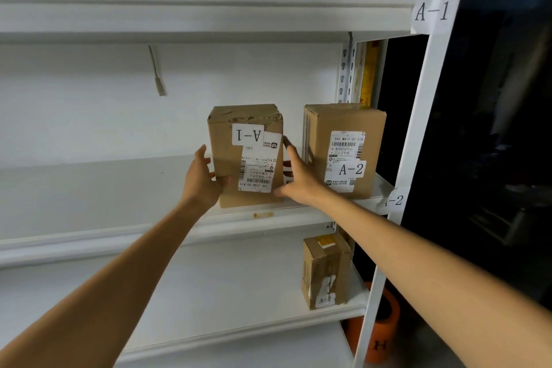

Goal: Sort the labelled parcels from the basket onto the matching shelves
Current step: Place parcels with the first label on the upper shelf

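Fingertips of both hands slip out of sight behind a brown cardboard box (227,152), and whether its base touches the middle shelf (119,188) cannot be told. The left hand (200,181) and right hand (300,181) clasp its sides, thumbs on the front. Its white A-1 label reads upside down, just beside a second box (343,122) marked A-2.

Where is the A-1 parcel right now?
Head view, centre: the A-1 parcel is held between the left hand and right hand at the A-2 shelf, just left of the A-2 parcel.

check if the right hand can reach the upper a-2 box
Probably yes: the upper A-2 box stands just beside the right hand, nothing between, though that hand holds the A-1 box.
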